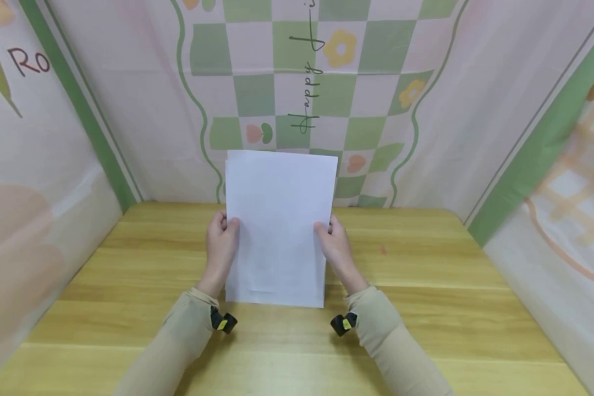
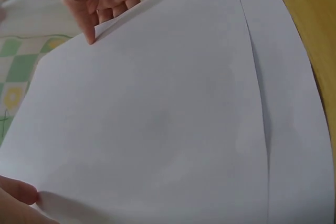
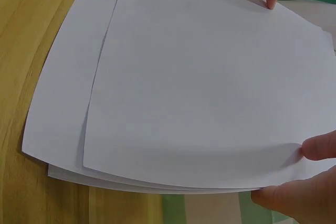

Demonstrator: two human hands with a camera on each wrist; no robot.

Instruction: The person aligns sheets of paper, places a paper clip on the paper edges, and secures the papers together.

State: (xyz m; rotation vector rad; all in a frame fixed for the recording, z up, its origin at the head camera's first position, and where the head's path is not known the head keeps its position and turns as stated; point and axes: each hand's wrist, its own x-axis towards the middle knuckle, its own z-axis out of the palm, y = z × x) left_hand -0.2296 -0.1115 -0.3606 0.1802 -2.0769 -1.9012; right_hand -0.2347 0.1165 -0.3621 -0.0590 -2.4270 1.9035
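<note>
From head: looking forward and down over table [image 1: 283, 352]. From each wrist: close, aimed across paper [image 2: 152, 103], shared by all views.

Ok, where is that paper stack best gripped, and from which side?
Pinch the paper stack at its long edges, one hand from each side, thumb in front, fingers behind, as the left hand and the right hand do. It is thin, flat and unevenly layered, so pinching both edges would likely limit slipping.

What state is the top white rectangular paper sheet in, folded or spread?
Spread: the top sheet shows a broad face without a fold line, held at opposite sides by the bare left hand and right hand.
</note>
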